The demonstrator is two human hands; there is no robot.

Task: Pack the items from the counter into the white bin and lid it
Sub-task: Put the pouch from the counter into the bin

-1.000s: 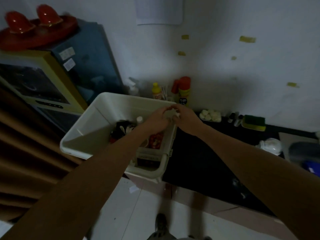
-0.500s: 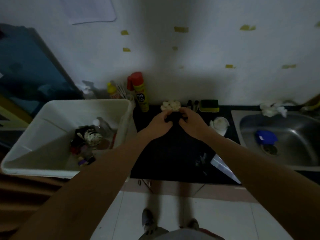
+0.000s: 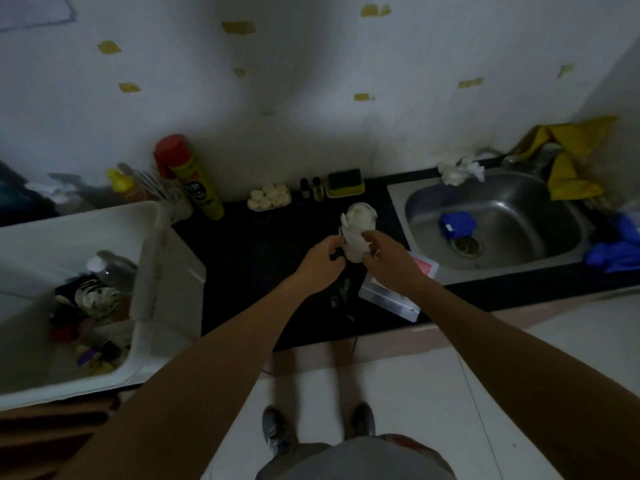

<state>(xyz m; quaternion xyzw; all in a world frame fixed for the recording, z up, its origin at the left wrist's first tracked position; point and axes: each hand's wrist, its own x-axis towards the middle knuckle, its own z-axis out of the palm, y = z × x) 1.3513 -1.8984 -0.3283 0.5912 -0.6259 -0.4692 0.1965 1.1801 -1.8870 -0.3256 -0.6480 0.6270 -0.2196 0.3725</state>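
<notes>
white and soft-looking, the jar (image 3: 358, 225) stands at the frame's centre on the counter (image 3: 263, 251), wrapped in what seems to be cloth or paper, with both hands at its lower part: the left hand (image 3: 320, 263) curls against its left side and the right hand (image 3: 388, 258) pinches the wrap on its right, so both appear to be grasping the jar or its wrap, though the dim light hides how firmly. the step in hand looks like picking this item up for the bin (image 3: 145, 271), which sits open at the left of the frame, already part filled, its near wall against the counter's end. to do it well, i judge the grip should close on the body under the wrap and not on loose folds, which could slip; keep it upright in case the top is unsealed, lift straight, carry it left clear of the bin's rim, and set it into a free gap rather than dropping it on the clutter. the counter is black and glossy; a spray can (image 3: 194, 178), a yellow bottle (image 3: 121, 183), a dish of pale lumps (image 3: 269, 199), two small vials (image 3: 311, 188) and a sponge (image 3: 345, 183) line the wall at upper centre, and a flat pack (image 3: 391, 296) lies under the right wrist. a steel sink (image 3: 491, 216) fills the right, with a blue thing in it, and yellow cloth hangs at upper right. the wall is pale with tape scraps; the floor is tiled. no lid is in view.
</notes>
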